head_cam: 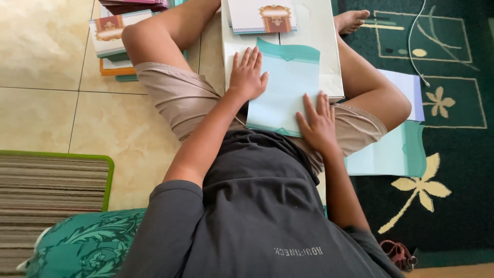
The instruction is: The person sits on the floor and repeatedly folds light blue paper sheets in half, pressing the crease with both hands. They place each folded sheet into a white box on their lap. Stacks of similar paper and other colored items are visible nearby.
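A pale blue envelope with a teal flap (283,87) lies on a white board (321,36) across my lap. My left hand (248,72) rests flat on the envelope's left edge, fingers spread and pointing away from me. Flat on its lower right corner lies my right hand (318,123), fingers slightly apart. Neither hand grips anything. A white card with a brown ornate motif (262,15) sits at the far end of the board.
Stacks of cards (110,36) stand on the tiled floor at top left. Teal sheets (391,152) and a white sheet (411,87) lie on the green carpet beside my right knee, with a white cable (417,41) beyond. A striped mat (46,190) and teal pillow (87,242) lie at lower left.
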